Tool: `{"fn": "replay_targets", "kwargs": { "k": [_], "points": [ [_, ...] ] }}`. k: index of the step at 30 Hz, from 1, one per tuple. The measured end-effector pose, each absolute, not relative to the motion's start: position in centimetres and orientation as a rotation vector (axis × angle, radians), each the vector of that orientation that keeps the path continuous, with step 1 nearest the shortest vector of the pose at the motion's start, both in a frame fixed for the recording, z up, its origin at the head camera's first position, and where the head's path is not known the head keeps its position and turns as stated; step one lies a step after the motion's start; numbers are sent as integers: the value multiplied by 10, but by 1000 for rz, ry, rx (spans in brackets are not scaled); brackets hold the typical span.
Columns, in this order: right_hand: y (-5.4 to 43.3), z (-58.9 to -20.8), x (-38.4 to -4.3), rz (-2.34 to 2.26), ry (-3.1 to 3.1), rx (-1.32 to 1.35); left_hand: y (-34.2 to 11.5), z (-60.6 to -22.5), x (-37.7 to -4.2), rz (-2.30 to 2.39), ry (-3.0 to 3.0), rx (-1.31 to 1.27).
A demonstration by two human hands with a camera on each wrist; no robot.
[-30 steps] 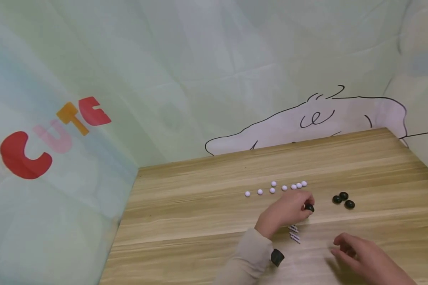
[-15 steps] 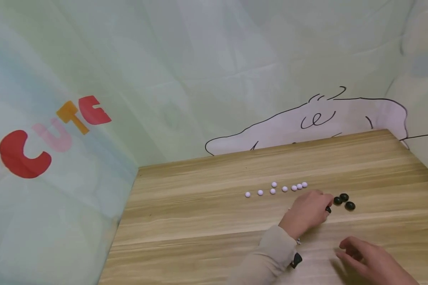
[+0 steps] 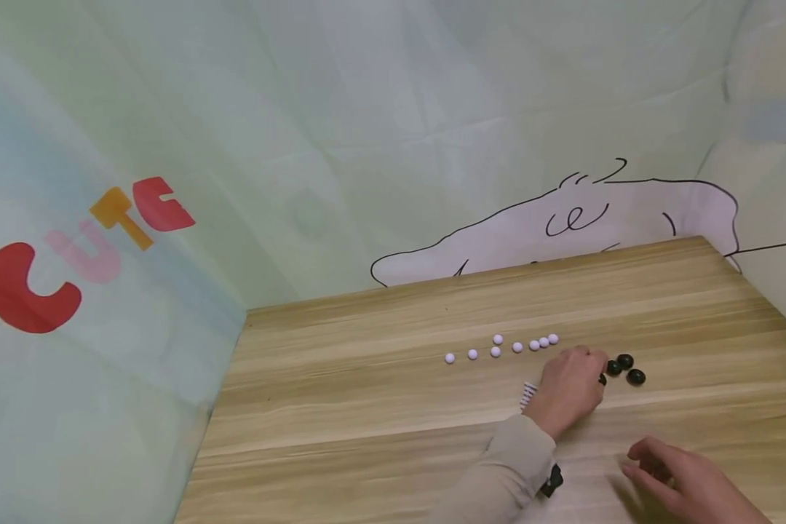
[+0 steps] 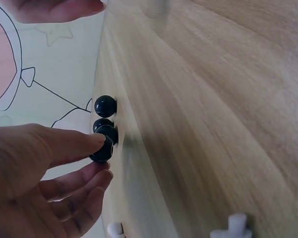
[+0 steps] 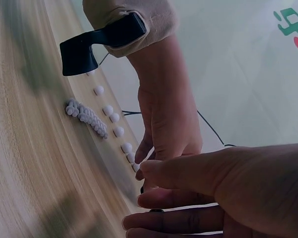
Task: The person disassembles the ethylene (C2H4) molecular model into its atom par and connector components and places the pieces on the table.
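My left hand pinches a shiny black ball between thumb and fingers, low over the wooden table. Just beyond it lie three more black balls, grouped together; in the left wrist view the held one overlaps two of them. My right hand hovers to the right, fingers loosely bent, with nothing held. A strip of small white knobby pieces lies beside my left hand, partly hidden by it in the head view. In the right wrist view, the knobby pieces show as a bumpy row.
Several white balls form an uneven row behind my left hand, with one set a little farther back. The table meets a fabric backdrop along its far and left edges. A black strap mount sits on my left wrist.
My left hand has moved right with the black ball, from beside the white row to the black group, and has stayed near there over the last half second. My right hand has shifted slightly right.
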State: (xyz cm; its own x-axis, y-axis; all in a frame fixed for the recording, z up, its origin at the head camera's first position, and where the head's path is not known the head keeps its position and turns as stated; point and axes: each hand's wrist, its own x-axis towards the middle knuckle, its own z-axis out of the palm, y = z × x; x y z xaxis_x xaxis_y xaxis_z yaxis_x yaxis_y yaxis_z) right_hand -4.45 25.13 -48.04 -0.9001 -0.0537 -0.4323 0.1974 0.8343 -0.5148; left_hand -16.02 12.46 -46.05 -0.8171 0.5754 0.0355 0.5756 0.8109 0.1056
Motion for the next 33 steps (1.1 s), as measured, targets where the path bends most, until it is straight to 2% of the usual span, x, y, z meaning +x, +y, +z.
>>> {"fn": "replay_targets", "kwargs": {
  "k": [9, 33],
  "points": [
    [256, -488, -46, -783, 2554, 122, 130, -467, -162, -154, -3007, -926],
    [253, -480, -42, -798, 2578, 114, 144, -473, -161, -103, -2979, -900]
  ]
}}
